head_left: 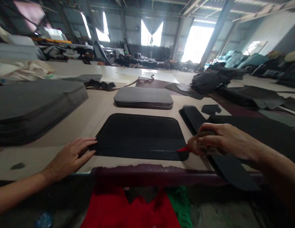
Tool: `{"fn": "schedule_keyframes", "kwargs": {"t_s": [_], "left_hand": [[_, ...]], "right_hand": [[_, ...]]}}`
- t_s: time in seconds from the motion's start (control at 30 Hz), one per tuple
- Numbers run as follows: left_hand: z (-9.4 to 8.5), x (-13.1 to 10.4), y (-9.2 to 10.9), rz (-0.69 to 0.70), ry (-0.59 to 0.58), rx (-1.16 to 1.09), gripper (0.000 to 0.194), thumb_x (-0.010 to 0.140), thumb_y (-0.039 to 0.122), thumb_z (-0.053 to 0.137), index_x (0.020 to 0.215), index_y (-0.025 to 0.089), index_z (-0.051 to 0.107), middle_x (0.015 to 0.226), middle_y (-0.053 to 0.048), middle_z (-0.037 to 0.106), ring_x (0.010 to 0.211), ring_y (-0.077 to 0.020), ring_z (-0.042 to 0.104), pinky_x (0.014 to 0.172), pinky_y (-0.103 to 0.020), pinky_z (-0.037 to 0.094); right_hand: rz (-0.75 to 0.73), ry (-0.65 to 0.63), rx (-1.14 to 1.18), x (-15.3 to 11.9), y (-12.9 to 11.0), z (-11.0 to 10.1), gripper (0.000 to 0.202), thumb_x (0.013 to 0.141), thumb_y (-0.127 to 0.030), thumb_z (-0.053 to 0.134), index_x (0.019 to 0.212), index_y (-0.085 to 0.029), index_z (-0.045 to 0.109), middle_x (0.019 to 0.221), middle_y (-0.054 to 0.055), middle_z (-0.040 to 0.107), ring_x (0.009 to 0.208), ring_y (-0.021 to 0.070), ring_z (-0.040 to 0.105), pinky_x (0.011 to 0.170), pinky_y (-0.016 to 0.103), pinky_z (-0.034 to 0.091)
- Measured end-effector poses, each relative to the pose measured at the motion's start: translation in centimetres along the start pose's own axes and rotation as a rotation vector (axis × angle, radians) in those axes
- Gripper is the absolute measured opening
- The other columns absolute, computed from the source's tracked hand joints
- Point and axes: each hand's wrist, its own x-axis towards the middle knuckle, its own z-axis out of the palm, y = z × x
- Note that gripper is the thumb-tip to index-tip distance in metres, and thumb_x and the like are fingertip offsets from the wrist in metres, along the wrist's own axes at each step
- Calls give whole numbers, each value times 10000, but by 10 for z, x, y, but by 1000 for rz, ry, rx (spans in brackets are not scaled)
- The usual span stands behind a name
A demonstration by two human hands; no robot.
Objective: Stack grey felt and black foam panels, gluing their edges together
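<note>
Daylight from bright windows (pixel 150 34) fills a large workshop, with a wide pale tabletop (pixel 97 117) across its foreground. On the left rises a thick stack of grey sheets (pixel 35 95); at the centre, near the front edge, a black panel (pixel 140 136) lies flat, with a lower stack of rounded panels (pixel 144 95) just beyond it. The left hand (pixel 74 155) is loosely spread, its fingertips at the panel's left edge, gripping nothing. The fingers of the right hand (pixel 220 137) are wrapped round a small stained bottle (pixel 197 144), whose red nozzle (pixel 182 149) points onto the panel's near right corner. Leftward from it runs a thin pale line (pixel 159 150), perhaps wet glue, though it could be a glint. Tracing this line looks like the step in hand; the next move calls for a steady nozzle and an unmoving panel.
</note>
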Motion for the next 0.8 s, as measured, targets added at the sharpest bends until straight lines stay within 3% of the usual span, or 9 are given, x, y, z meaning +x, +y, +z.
{"fn": "schedule_keyframes", "kwargs": {"t_s": [0.1, 0.23, 0.53, 0.7, 0.8], "left_hand": [[2, 0, -3, 1, 2, -2, 392, 945, 493, 495, 1250, 264, 584, 1357, -56, 606, 1254, -254, 533, 1106, -444, 394], [3, 0, -6, 7, -10, 1, 395, 950, 509, 485, 1266, 284, 560, 1365, -55, 593, 1263, -246, 523, 1111, -453, 391], [2, 0, -4, 6, -1, 0, 404, 956, 517, 470, 1257, 269, 573, 1362, -54, 594, 1263, -249, 529, 1118, -430, 384], [3, 0, -3, -8, 19, -17, 409, 950, 524, 472, 1250, 271, 588, 1353, -58, 607, 1260, -261, 533, 1108, -451, 389], [4, -1, -5, -8, 21, -30, 401, 945, 516, 495, 1256, 280, 587, 1361, -47, 606, 1265, -259, 535, 1117, -449, 390]], "right_hand": [[51, -40, 85, -8, 13, 0, 315, 893, -459, 504, 956, -257, 738, 1015, 55, 705, 841, 246, 654, 679, 317, 485], [106, 0, 91, -17, 26, 1, 293, 882, -478, 531, 933, -275, 736, 997, 60, 714, 847, 266, 666, 660, 324, 494], [250, 27, 231, -31, 37, 9, 321, 842, -513, 568, 990, -275, 723, 971, 60, 726, 846, 284, 676, 682, 354, 510], [345, 91, 378, -40, 50, 19, 363, 833, -545, 570, 1028, -278, 719, 994, 125, 717, 844, 320, 679, 662, 403, 499], [320, 156, 446, -47, 64, 30, 395, 857, -571, 515, 1018, -269, 712, 998, 152, 717, 844, 325, 688, 662, 413, 503]]}}
